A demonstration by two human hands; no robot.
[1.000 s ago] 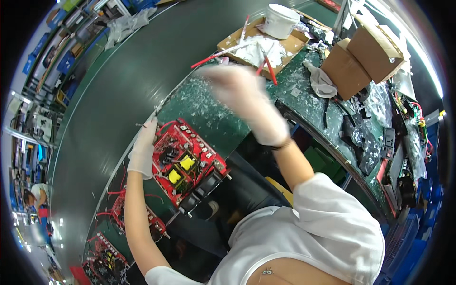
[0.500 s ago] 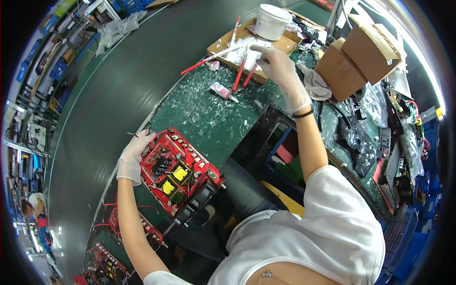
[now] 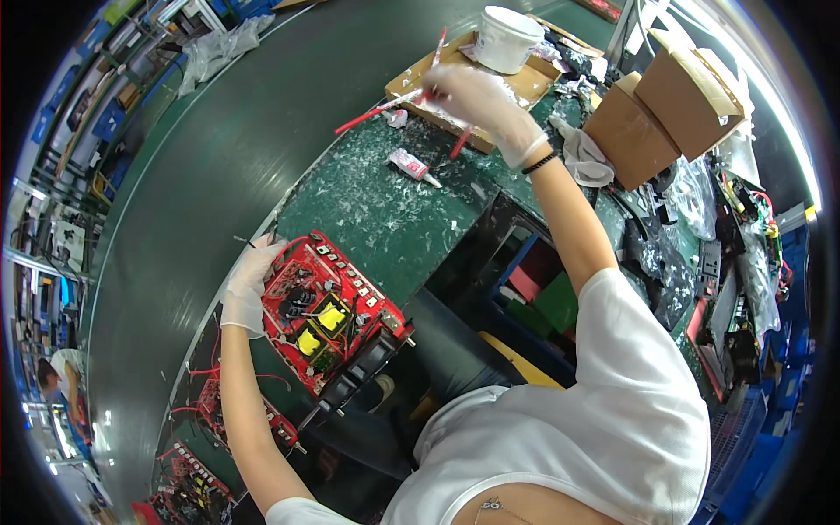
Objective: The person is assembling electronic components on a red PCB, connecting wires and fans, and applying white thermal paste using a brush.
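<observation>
My left hand [image 3: 252, 278], in a thin translucent glove, grips the far left edge of a red circuit board [image 3: 293, 284]. The board carries two yellow-wrapped transformers [image 3: 331, 317] and has a black fan housing [image 3: 363, 363] along its near right side. Thin dark leads stick out by the left fingers. My gloved right hand [image 3: 477, 103] is over a shallow cardboard tray [image 3: 525, 83] smeared with white paste. Its fingers are closed on a red stick [image 3: 425, 94], mostly hidden and blurred. Another red stick [image 3: 461, 143] leans on the tray's near edge.
A white bucket [image 3: 507, 40] stands in the tray. A paste tube [image 3: 413, 166] lies on the white-spattered green bench. Cardboard boxes [image 3: 630, 131] and scrap parts are at the right. More red boards [image 3: 188, 486] lie at the lower left, beside a conveyor belt [image 3: 149, 306].
My right hand has moved left over the tray and taken hold of one of the two red sticks that leaned at its near edge. The left hand keeps its grip, nearly still.
</observation>
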